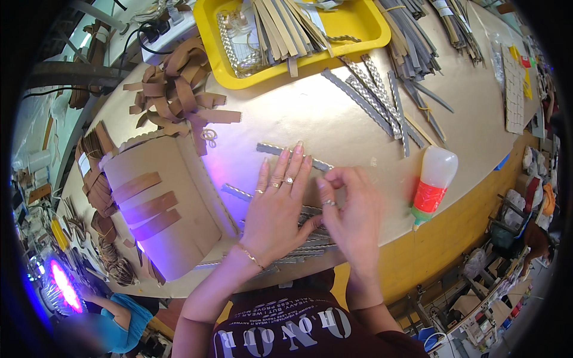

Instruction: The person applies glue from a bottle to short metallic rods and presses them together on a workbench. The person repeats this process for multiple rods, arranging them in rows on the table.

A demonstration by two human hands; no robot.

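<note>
Silver strip (280, 150) under left hand (277, 206), right hand (352, 209) beside

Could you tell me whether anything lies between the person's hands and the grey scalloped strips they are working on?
Nothing visible does. The left hand lies flat on the grey scalloped strips and the right hand pinches one at its end. The glue bottle lies apart, to the right.

hands 2 (280, 203) (352, 209) | glue bottle 1 (434, 182) | yellow tray 1 (358, 30)
</note>
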